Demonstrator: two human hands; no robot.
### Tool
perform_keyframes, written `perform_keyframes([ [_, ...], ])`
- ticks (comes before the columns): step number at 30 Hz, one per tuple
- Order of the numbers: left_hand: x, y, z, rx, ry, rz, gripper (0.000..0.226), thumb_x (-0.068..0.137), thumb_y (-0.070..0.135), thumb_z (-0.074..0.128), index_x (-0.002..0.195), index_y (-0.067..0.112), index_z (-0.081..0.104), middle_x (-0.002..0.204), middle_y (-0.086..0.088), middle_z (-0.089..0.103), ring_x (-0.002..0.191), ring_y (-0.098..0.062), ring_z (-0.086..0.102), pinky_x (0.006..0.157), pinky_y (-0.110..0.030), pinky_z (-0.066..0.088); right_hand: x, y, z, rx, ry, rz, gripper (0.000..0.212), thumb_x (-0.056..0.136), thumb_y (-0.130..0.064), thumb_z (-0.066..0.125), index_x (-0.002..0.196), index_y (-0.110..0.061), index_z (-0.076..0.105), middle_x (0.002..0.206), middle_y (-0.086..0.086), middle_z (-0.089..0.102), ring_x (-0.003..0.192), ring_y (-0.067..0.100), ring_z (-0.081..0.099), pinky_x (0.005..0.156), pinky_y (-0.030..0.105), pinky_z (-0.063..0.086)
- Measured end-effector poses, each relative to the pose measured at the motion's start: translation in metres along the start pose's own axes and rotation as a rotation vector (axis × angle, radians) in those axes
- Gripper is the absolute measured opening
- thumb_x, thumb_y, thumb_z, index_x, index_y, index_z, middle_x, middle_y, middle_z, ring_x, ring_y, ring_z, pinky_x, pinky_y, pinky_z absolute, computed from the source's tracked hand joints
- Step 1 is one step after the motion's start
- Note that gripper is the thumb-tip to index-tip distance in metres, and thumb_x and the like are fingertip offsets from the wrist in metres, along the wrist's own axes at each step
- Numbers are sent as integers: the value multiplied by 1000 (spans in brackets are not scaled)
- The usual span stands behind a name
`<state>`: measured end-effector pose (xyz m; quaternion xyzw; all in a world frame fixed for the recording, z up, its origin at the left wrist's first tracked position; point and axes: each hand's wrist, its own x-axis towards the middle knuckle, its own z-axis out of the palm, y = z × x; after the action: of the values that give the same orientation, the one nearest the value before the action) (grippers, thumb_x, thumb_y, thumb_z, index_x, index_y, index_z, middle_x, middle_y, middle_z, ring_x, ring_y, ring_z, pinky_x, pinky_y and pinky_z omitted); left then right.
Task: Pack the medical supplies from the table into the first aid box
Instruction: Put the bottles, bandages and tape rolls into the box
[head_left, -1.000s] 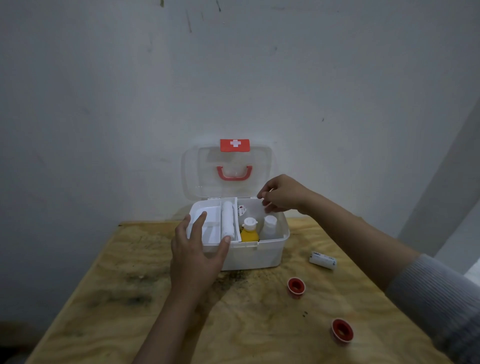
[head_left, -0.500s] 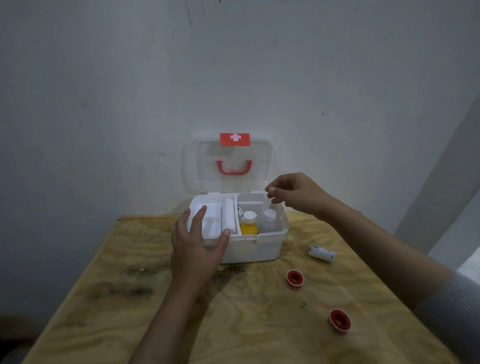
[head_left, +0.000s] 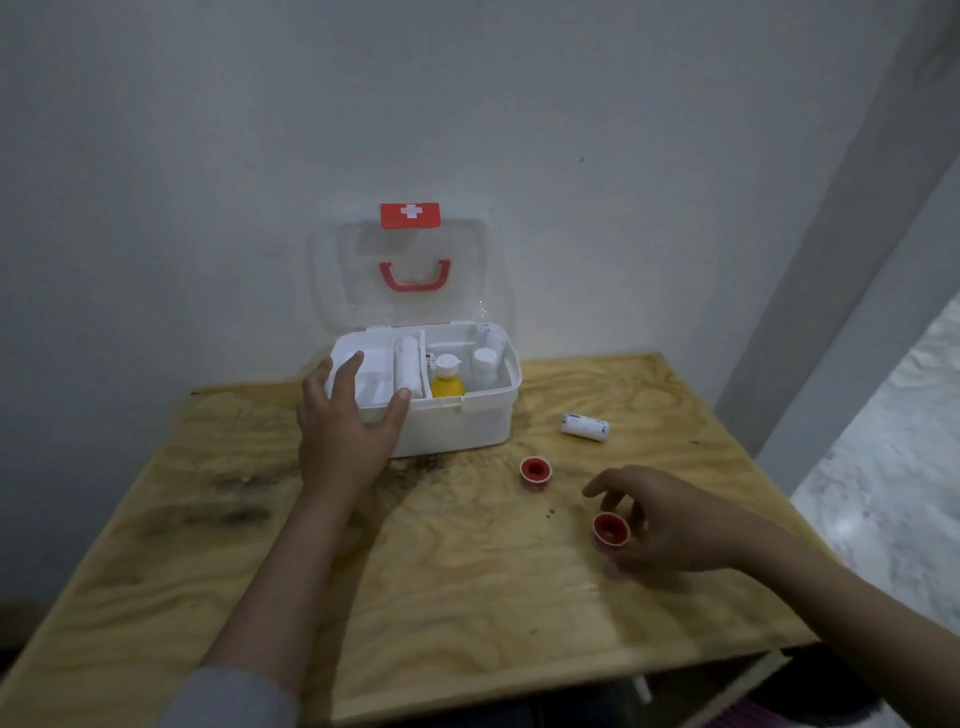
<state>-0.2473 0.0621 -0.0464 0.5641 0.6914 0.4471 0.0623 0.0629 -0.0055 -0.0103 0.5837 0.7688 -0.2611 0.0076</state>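
The white first aid box (head_left: 467, 426) stands open at the back of the wooden table (head_left: 467, 597), its clear lid upright against the wall. Inside are a white bandage roll (head_left: 408, 366), a yellow bottle (head_left: 447, 382) and a white bottle (head_left: 484, 366). My left hand (head_left: 345, 436) grips the box's front left rim, thumb over the edge. My right hand (head_left: 670, 525) is curled around the nearer red tape roll (head_left: 611, 530) at the table's right; it is blurred. A second red tape roll (head_left: 535, 470) and a white bandage roll (head_left: 584, 427) lie loose on the table.
The table is pushed against a grey wall. Its right edge borders a pale floor (head_left: 893, 467), and a grey pillar (head_left: 831, 260) stands at the right. The near left part of the tabletop is bare, stained wood.
My right hand has left the box's back right corner and come down and toward me onto the nearer red tape roll. The left hand stays on the box.
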Motion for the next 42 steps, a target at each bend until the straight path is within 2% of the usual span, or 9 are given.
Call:
perform_keyframes([
  [8, 0, 1, -4, 14, -34, -3, 66, 80, 60, 56, 138, 34, 37, 150, -5, 25, 134, -30, 29, 95, -49, 42, 20, -22, 33, 216, 284, -115, 61, 65, -29, 78, 119, -32, 49, 88, -9, 60, 74, 6, 58, 70, 25, 52],
  [11, 0, 2, -4, 8, -34, -3, 66, 80, 58, 58, 137, 31, 40, 149, -6, 26, 134, -31, 30, 97, -48, 41, 33, -27, 41, 211, 365, -155, 59, 64, -31, 78, 116, -30, 50, 102, -8, 54, 75, 4, 55, 68, 20, 46],
  [13, 0, 3, -5, 15, -37, -7, 66, 80, 58, 57, 137, 31, 40, 149, -6, 26, 134, -31, 30, 97, -47, 40, 38, -29, 42, 190, 387, -150, 57, 63, -32, 79, 112, -29, 49, 111, -9, 43, 74, 6, 55, 70, 24, 49],
  [18, 0, 1, -5, 36, -47, -9, 66, 80, 60, 56, 137, 32, 39, 150, -6, 25, 134, -30, 29, 95, -48, 42, 42, -29, 39, 151, 388, -218, 56, 62, -33, 82, 107, -28, 49, 118, -17, 39, 72, 6, 58, 69, 31, 54],
  [23, 1, 1, -4, 51, -45, -13, 66, 80, 60, 56, 137, 32, 38, 151, -5, 24, 134, -30, 28, 95, -49, 42, 52, -26, 29, 137, 279, -267, 54, 61, -32, 83, 106, -28, 52, 109, -11, 54, 80, 1, 53, 67, 16, 45],
  [26, 1, 0, -4, 53, -38, -4, 66, 80, 61, 56, 137, 32, 39, 151, -4, 24, 134, -30, 28, 94, -50, 43, 57, -27, 24, 112, 241, -292, 48, 61, -33, 83, 99, -27, 55, 104, -8, 56, 86, 5, 54, 73, 23, 50],
  [32, 1, -2, -3, 69, -29, 3, 66, 80, 62, 55, 136, 32, 39, 151, -4, 24, 134, -29, 30, 93, -49, 45, 60, -25, 27, 128, 296, -315, 28, 65, -28, 82, 80, -24, 59, 86, -7, 54, 69, 13, 58, 72, 32, 55],
  [35, 0, -2, -3, 74, -28, 4, 66, 80, 62, 55, 137, 32, 39, 152, -4, 24, 134, -29, 30, 93, -50, 45, 60, -25, 30, 138, 324, -322, 25, 67, -26, 81, 83, -20, 64, 90, 1, 58, 71, 18, 61, 72, 34, 55],
  [42, -1, 0, -4, 64, -41, -1, 66, 80, 62, 54, 137, 32, 39, 152, -4, 23, 135, -29, 28, 94, -50, 44, 62, -27, 31, 96, 302, -334, 25, 71, -29, 78, 93, -20, 69, 96, 2, 58, 80, 16, 61, 76, 33, 54],
])
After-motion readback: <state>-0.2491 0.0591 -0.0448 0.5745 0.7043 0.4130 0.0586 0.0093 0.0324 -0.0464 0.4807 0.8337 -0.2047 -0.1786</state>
